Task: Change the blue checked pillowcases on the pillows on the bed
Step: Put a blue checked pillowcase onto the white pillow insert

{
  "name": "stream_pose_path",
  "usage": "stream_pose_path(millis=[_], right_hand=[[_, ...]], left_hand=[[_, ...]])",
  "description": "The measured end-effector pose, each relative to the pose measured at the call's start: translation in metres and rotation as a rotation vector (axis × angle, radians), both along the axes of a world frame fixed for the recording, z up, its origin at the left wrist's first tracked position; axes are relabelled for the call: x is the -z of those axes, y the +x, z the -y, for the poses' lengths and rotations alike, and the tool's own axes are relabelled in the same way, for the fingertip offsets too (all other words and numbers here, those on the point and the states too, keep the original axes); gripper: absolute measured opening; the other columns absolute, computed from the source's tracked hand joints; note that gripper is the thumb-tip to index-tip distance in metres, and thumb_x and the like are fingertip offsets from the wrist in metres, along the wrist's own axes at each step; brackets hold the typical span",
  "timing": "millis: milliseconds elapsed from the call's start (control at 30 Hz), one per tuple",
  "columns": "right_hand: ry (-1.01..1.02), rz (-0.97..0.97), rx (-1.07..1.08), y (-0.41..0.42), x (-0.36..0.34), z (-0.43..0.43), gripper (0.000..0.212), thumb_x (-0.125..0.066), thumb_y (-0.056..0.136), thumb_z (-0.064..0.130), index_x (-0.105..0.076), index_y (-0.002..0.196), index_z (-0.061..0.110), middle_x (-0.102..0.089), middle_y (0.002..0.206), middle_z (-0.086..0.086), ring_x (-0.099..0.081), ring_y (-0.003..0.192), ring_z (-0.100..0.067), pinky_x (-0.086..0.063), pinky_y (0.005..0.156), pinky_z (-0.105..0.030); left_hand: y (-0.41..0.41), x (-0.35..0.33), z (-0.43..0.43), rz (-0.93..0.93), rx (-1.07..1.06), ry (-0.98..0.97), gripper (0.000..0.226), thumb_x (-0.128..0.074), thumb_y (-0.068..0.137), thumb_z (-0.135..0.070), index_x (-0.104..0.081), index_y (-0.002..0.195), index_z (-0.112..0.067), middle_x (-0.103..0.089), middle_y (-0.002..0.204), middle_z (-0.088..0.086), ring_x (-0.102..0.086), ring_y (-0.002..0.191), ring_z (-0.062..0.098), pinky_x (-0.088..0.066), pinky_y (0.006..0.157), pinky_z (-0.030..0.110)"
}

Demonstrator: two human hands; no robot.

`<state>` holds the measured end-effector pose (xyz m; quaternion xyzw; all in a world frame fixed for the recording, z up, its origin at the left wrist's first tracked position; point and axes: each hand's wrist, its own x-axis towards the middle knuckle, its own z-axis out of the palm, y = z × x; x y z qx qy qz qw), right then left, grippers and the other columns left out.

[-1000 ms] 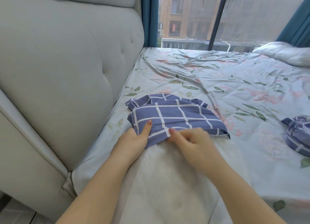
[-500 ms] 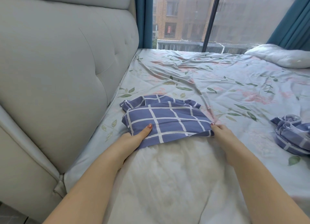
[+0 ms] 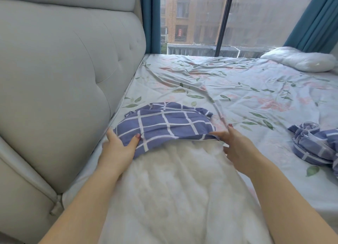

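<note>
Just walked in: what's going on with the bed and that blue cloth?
A person is changing pillowcases. The left hand and the right hand each hold the open edge of a blue checked pillowcase, which covers only the far end of a white pillow lying beside the headboard. Most of that pillow is bare. A second checked pillowcase lies crumpled on the floral sheet to the right, and another bare pillow sits by the window.

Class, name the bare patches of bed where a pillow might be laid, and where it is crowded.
Free: floral sheet between headboard, window and far pillow. Crowded: the near edge, where left hand and right hand hold the checked pillowcase over the near pillow; crumpled pillowcase at right.
</note>
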<state>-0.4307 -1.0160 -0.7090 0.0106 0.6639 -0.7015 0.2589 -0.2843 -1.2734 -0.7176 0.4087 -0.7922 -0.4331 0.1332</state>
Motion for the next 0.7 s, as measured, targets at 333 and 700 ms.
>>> stream_pose_path(millis=[333,700], right_hand=[[0.401,0.079,-0.009,0.008,-0.011,-0.024,0.077,-0.015,0.094,0.072,-0.062,0.094,0.011,-0.062,0.095,-0.009,-0.058,0.075,-0.027,-0.046,0.069,-0.037],[-0.228,0.001,-0.274,0.055,-0.023,-0.011,0.059,-0.025,0.102,0.042,-0.062,0.126,0.003,-0.064,0.128,-0.015,-0.059,0.119,-0.028,-0.050,0.089,-0.026]], left_hand=[[0.003,-0.075,-0.100,-0.095,0.713,-0.323,0.018,-0.053,0.095,-0.048,-0.062,0.107,-0.040,-0.054,0.117,-0.023,-0.051,0.106,0.000,-0.036,0.100,0.017],[-0.032,-0.038,-0.117,-0.253,0.504,-0.245,0.054,-0.029,0.084,-0.076,-0.060,0.090,-0.032,-0.035,0.150,-0.025,-0.031,0.139,0.000,-0.018,0.116,0.058]])
